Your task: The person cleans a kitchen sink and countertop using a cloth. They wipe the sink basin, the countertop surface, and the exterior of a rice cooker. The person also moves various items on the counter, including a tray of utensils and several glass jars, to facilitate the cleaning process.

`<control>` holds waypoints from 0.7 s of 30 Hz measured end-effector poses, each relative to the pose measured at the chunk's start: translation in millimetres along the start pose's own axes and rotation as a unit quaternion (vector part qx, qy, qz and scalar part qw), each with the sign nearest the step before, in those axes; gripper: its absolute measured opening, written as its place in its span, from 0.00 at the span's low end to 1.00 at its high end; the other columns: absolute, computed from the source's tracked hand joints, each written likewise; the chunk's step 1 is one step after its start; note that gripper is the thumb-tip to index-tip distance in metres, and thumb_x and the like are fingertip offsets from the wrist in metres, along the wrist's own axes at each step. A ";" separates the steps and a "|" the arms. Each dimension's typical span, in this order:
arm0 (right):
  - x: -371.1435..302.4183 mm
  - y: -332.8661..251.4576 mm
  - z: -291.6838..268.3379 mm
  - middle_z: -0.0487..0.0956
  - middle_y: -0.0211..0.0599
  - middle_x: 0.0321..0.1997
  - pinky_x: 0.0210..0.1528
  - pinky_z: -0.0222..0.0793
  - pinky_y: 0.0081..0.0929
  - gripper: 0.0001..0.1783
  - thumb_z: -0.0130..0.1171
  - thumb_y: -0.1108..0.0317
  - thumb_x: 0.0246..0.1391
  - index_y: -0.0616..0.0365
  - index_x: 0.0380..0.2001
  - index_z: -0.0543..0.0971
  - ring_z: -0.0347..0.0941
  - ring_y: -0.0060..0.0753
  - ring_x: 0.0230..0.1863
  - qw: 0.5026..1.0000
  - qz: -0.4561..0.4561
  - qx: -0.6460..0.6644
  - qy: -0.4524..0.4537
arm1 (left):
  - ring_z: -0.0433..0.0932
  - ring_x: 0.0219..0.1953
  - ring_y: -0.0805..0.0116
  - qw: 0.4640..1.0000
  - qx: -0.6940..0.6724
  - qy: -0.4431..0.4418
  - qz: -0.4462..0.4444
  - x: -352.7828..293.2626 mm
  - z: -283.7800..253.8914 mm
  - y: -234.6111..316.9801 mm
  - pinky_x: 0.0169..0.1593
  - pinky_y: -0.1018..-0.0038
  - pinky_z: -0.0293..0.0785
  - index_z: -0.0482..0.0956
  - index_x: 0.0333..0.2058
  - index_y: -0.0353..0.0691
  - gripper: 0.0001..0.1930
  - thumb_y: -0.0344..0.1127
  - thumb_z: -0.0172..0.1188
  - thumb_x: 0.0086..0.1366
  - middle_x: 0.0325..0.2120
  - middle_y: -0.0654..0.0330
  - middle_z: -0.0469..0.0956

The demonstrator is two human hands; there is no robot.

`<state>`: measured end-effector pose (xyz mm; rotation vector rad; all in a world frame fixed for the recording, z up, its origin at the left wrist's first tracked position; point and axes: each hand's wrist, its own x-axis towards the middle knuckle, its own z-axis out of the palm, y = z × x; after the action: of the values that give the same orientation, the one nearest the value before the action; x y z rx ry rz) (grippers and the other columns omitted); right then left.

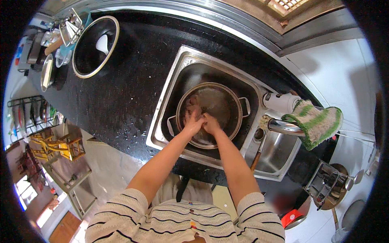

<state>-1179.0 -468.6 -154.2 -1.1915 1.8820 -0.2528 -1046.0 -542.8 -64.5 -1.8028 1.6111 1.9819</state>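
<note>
A wide metal pot (222, 99) with two loop handles sits in the large sink basin (190, 75), with water in it. Both my hands are inside the pot, close together left of its middle. Fingers of my left hand (193, 120) are bent around a wet, brownish-pink lump (194, 101) whose kind I cannot make out. Against it, my right hand (210, 123) has its fingers closed at the left hand's fingertips. What they pinch, if anything, is hidden.
Right of the basin is a smaller sink (277, 152) with a wooden-handled tool (257, 156) across its edge. A green-and-white cloth (314, 121) hangs over the faucet (283, 126). On the black counter (133, 81), a large round lid (87, 60) lies at the far left beside dishes.
</note>
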 end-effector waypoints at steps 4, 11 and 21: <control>7.0 -20.3 -23.3 0.77 0.50 0.55 0.54 0.72 0.43 0.34 0.65 0.63 0.51 0.49 0.63 0.70 0.74 0.53 0.55 0.980 0.160 -0.085 0.078 | 0.37 0.74 0.45 0.996 0.079 0.038 -0.036 6.6 1.3 -5.7 0.72 0.55 0.39 0.51 0.71 0.51 0.45 0.55 0.61 0.59 0.71 0.40 0.41; -3.5 -48.0 -57.0 0.74 0.48 0.60 0.58 0.69 0.42 0.34 0.56 0.70 0.58 0.55 0.67 0.61 0.71 0.53 0.60 0.995 0.081 -0.061 -0.011 | 0.33 0.74 0.51 0.998 -0.006 0.020 -0.053 19.5 4.8 -6.9 0.72 0.54 0.39 0.49 0.72 0.54 0.44 0.63 0.55 0.63 0.71 0.45 0.46; -112.2 -142.7 -73.5 0.68 0.32 0.31 0.40 0.65 0.23 0.12 0.53 0.77 0.44 0.59 0.35 0.69 0.66 0.24 0.35 0.910 -0.137 0.355 0.164 | 0.75 0.49 0.65 0.875 -0.476 -0.072 -0.063 4.0 -2.9 39.5 0.49 0.67 0.74 0.71 0.56 0.40 0.33 0.61 0.57 0.64 0.51 0.60 0.73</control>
<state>-1125.5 -471.2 34.2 -0.9195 1.6424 -1.2466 -1069.1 -565.6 -41.5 -1.7776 0.4039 3.0177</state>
